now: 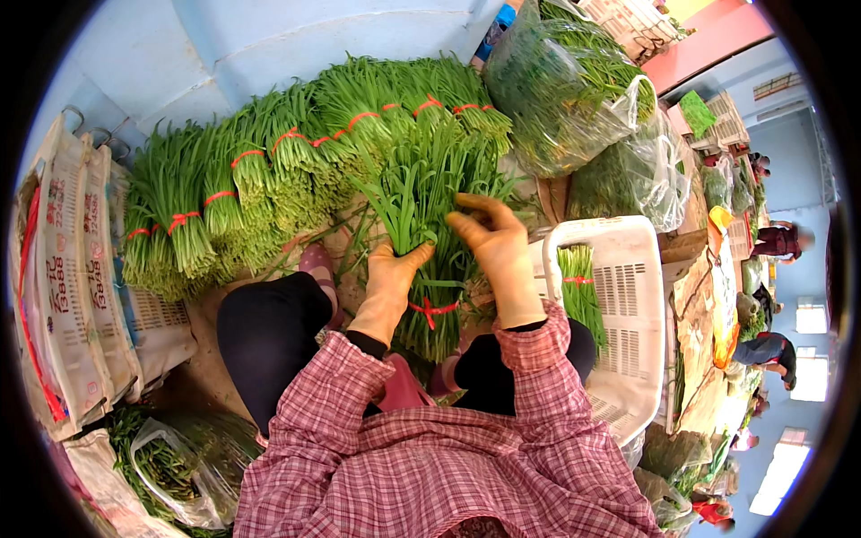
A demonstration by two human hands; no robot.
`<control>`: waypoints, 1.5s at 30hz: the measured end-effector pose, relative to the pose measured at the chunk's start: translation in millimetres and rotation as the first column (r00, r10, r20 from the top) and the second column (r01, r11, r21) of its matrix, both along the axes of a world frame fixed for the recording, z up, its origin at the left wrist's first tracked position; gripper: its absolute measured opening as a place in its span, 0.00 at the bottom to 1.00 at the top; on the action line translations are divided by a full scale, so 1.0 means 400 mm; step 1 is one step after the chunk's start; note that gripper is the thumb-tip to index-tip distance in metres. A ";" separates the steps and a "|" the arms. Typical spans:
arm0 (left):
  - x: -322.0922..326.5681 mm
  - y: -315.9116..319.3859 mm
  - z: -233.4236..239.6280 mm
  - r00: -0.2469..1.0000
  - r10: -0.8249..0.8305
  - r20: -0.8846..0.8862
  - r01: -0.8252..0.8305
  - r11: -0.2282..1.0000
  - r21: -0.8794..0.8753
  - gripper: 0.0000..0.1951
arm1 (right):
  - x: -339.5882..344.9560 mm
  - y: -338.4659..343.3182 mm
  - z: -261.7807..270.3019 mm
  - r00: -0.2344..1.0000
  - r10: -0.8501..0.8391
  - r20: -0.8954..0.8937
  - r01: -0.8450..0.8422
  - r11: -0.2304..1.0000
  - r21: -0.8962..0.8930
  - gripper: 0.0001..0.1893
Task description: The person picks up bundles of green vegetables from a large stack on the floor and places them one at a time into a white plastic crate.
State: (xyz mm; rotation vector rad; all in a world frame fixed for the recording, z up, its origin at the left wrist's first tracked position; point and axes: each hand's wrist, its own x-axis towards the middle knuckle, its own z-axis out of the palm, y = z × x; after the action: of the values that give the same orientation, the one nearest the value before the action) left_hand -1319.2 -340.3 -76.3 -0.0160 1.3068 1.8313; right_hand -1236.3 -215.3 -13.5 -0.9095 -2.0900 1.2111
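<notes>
Between my knees a large bunch of leafy green stalks (430, 336), tied with a red band, stands with its leaves pointing away from me. My left hand (392, 279) grips some of its leaves between thumb and fingers at the left side. My right hand (494, 249) is by the bunch's right side, fingers curled and apart, with nothing seen in it. Both hands look gloved. Beyond them, several red-banded bunches of the same greens (289, 161) are packed in rows against the wall.
To the right stands a white plastic crate (639, 296) holding a banded bunch (577, 282). Behind it are bulging plastic bags of greens (558, 87). Stacked bags with writing (74, 269) stand at left, near an open bag of greens (168, 464). Other people are far off at right.
</notes>
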 end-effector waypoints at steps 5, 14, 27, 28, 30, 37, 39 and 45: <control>0.010 0.008 -0.010 0.999 0.007 -0.039 -0.007 1.000 0.002 0.14 | 0.003 0.009 -0.078 0.987 -0.098 0.127 0.083 0.989 0.122 0.13; 0.005 0.004 -0.038 0.998 0.060 -0.004 -0.060 0.997 0.038 0.15 | -0.003 0.010 0.014 0.964 -0.178 0.197 0.253 0.842 -0.477 0.10; 0.009 0.004 -0.027 0.993 0.007 -0.122 -0.002 0.999 0.043 0.15 | -0.064 0.095 0.010 0.962 -0.007 0.273 -0.214 0.602 0.769 0.09; 0.011 0.005 -0.028 0.993 -0.004 -0.121 0.010 0.999 0.047 0.14 | -0.063 0.102 0.000 0.986 -0.014 0.166 -0.088 0.800 0.593 0.08; 0.010 0.004 -0.038 0.996 0.015 -0.088 -0.011 0.999 0.044 0.14 | -0.069 0.106 -0.008 0.993 -0.113 -0.028 0.115 0.990 0.085 0.06; -0.015 -0.001 -0.055 0.987 0.161 0.004 -0.161 0.986 -0.030 0.14 | 0.033 0.169 0.124 0.918 -0.289 -0.272 0.218 0.940 -0.264 0.17; -0.020 0.005 -0.049 0.980 0.192 0.047 -0.190 0.981 -0.039 0.15 | 0.112 0.190 0.040 0.975 -0.216 -0.047 0.214 0.976 -0.043 0.21; -0.028 0.003 -0.019 0.958 0.260 0.123 -0.261 0.965 -0.009 0.16 | 0.182 0.018 -0.015 0.943 0.135 0.303 -0.023 0.938 -0.345 0.36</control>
State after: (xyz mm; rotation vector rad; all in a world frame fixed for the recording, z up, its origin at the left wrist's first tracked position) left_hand -1330.4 -339.1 -83.7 -0.3068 1.2567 2.0216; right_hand -1163.6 -208.1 -19.4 -1.2612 -2.2244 1.5897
